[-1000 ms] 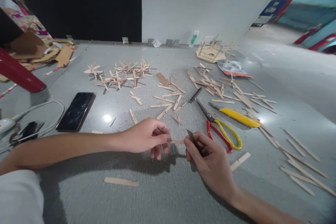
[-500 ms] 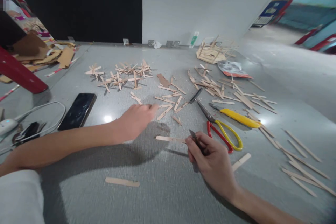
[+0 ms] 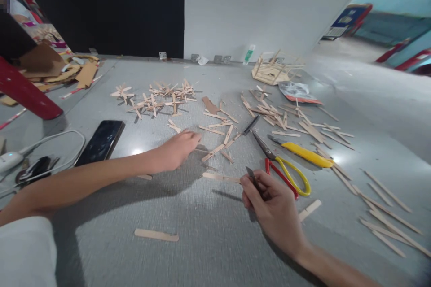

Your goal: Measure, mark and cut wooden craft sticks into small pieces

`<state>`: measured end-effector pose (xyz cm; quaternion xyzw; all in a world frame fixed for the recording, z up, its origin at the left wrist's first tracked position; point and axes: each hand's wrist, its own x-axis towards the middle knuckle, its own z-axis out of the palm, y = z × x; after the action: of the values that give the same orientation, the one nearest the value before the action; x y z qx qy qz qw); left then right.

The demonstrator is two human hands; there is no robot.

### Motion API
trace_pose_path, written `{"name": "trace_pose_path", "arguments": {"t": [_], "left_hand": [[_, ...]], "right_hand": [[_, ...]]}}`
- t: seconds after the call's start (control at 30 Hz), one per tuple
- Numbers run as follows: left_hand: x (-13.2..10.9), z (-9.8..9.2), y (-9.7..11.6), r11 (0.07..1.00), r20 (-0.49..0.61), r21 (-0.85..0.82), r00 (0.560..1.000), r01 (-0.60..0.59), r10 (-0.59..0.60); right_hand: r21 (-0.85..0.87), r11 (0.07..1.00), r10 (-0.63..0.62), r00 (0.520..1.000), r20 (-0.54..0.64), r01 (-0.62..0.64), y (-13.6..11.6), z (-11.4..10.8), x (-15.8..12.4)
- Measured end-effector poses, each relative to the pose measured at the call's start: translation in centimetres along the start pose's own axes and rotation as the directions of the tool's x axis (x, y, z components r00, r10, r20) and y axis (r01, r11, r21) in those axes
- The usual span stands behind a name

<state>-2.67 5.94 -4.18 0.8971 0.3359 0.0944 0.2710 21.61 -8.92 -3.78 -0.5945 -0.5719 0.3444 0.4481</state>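
Observation:
My left hand (image 3: 178, 148) reaches forward over the grey floor. Its fingers are pressed together at the near edge of a scatter of short wooden sticks (image 3: 215, 136); what they pinch is hidden. My right hand (image 3: 269, 204) is closed on a small dark craft blade (image 3: 251, 175) with its tip pointing up and away. A flat wooden stick (image 3: 220, 177) juts left from the same fingers, just above the floor, and casts a shadow.
Red-and-yellow scissors (image 3: 284, 170) and a yellow utility knife (image 3: 305, 153) lie right of the hands. A phone (image 3: 101, 141) and a white cable (image 3: 50, 143) lie at the left. Glued stick crosses (image 3: 158, 96), long thin sticks (image 3: 387, 215) and a stick frame model (image 3: 274, 68) surround them.
My left hand let go of the stick it shared with my right hand and moved forward to the loose sticks. My right hand stayed put with the blade and stick.

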Motion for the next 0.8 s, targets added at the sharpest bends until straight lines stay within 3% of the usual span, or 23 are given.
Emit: {"name": "trace_pose_path", "arguments": {"t": [0.13, 0.2, 0.27, 0.33, 0.43, 0.67, 0.8], "left_hand": [[-0.7, -1.0, 1.6, 0.999, -0.001, 0.04, 1.0, 0.017, -0.017], [-1.2, -1.7, 3.1, 0.993, -0.036, 0.049, 0.994, 0.107, -0.105], [-1.7, -2.3, 5.0, 0.985, -0.051, -0.057, 0.984, 0.166, -0.169], [-2.2, -2.7, 7.0, 0.947, 0.022, -0.289, 0.989, 0.144, -0.143], [-2.9, -2.8, 9.4, 0.812, 0.26, -0.525, 0.957, 0.254, -0.131], [-3.5, -1.6, 10.5, 0.629, 0.407, -0.672, 0.904, 0.392, -0.128], [-3.7, -1.2, 10.5, 0.577, 0.451, -0.691, 0.883, 0.435, -0.126]], "right_hand": [[0.045, 0.999, 0.008, 0.999, -0.047, -0.006, 0.2, 0.0, 0.0], [0.073, 0.997, 0.011, 0.994, -0.108, -0.003, 0.2, 0.0, 0.2], [0.103, 0.995, 0.008, 0.982, -0.186, 0.012, 0.0, 0.0, 0.4], [0.129, 0.991, 0.009, 0.968, -0.251, 0.024, -0.4, 0.0, 0.5], [0.128, 0.991, 0.013, 0.957, -0.29, 0.026, -0.9, -0.1, 0.6], [0.112, 0.992, -0.029, 0.952, -0.306, 0.066, -0.6, -0.2, 0.1], [0.074, 0.991, -0.09, 0.958, -0.272, 0.114, 0.0, -0.2, -0.5]]}}
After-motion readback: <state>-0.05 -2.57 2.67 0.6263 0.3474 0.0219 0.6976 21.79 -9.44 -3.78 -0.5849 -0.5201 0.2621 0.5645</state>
